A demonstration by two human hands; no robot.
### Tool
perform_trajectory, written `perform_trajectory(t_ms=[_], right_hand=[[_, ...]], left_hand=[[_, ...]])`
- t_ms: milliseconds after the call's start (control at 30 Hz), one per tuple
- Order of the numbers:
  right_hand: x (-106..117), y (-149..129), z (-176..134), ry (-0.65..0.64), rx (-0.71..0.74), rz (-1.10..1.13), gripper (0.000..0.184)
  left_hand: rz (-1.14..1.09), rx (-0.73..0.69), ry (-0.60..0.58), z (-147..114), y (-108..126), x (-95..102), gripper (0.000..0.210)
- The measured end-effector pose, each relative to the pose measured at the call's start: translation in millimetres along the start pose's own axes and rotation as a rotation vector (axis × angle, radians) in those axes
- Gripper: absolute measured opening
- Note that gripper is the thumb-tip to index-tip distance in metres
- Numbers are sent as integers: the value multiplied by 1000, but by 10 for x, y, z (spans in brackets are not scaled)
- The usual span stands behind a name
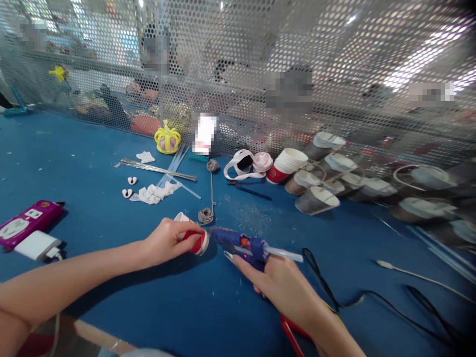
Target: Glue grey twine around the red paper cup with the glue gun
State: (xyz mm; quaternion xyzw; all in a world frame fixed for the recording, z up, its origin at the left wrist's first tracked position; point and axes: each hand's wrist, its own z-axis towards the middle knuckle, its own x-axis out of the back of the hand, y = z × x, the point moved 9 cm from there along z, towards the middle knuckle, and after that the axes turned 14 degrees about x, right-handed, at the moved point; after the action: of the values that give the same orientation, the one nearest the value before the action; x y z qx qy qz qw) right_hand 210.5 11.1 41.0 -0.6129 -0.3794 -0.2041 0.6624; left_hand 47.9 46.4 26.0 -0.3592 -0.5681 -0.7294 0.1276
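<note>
My left hand (174, 239) is closed around a small red and white paper cup (203, 242), which lies tipped on its side just above the blue table. In my right hand (273, 277) is a blue hot glue gun (240, 244), with a clear glue stick (284, 254) poking out of its back end. The gun's nozzle points left and is close to the cup's base; whether they touch I cannot tell. Behind the cup lies a coil of grey yarn (206, 215), its strand running back to a second small ball (212, 165).
A stack of paper cups (287, 164) and several grey-wrapped cups (318, 200) stand at the back right. Left are a purple power strip (31, 218) and white charger (37, 245). Pliers (251, 190), metal wires (158, 170) and a yellow crown (167, 139) lie behind. A black cord (320, 277) trails right.
</note>
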Motion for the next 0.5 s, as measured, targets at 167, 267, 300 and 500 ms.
perform_trajectory(t_ms=[167,267,300,500], right_hand=[[7,47,-30,-7,-36,-38,24],[15,9,-4,-1,-20,-47,25],[17,-6,3,1,-16,-47,25],[40,-53,-19,25,45,-65,22]], left_hand=[[-4,-8,-3,1,16,3,26],[-5,-7,2,-1,11,8,26],[-6,-2,0,-2,6,6,26],[-35,5,-19,4,8,-9,26]])
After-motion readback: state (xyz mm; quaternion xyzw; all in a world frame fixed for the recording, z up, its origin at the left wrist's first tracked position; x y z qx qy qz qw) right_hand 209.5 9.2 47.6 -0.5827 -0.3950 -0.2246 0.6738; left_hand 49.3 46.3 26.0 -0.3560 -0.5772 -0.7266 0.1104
